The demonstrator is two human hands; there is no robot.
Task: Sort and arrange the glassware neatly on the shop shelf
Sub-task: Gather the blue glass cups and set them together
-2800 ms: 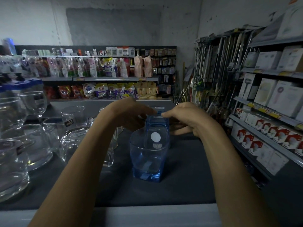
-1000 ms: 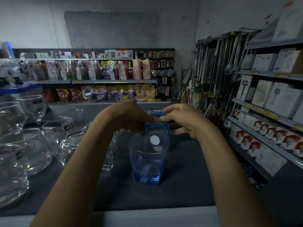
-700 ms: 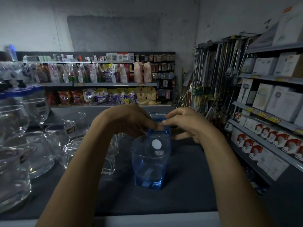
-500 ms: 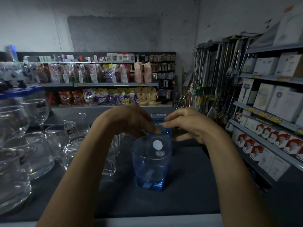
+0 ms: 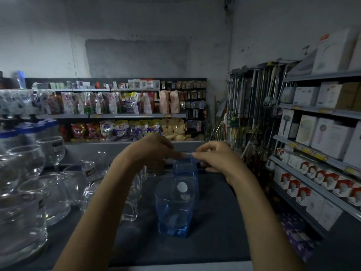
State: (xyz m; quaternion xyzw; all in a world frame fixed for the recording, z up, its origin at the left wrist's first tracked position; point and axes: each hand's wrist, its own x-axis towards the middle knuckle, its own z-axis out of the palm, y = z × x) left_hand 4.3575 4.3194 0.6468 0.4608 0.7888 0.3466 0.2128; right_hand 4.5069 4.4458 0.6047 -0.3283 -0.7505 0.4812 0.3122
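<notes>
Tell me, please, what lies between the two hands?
In the head view, the rear glass stands between the left hand and the right hand, its rim pinched at their fingertips.

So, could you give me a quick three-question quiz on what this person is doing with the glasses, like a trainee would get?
1. True or false: the left hand and right hand are gripping the front blue glass.
2. Where does the clear glassware stand relative to the blue glasses? A: to their left. B: to their right. C: stacked on top of them.
3. How many blue glasses stand on the dark shelf?

Key: 1 false, both hands are at the rim of the rear blue glass; 2 A; 3 two.
</notes>
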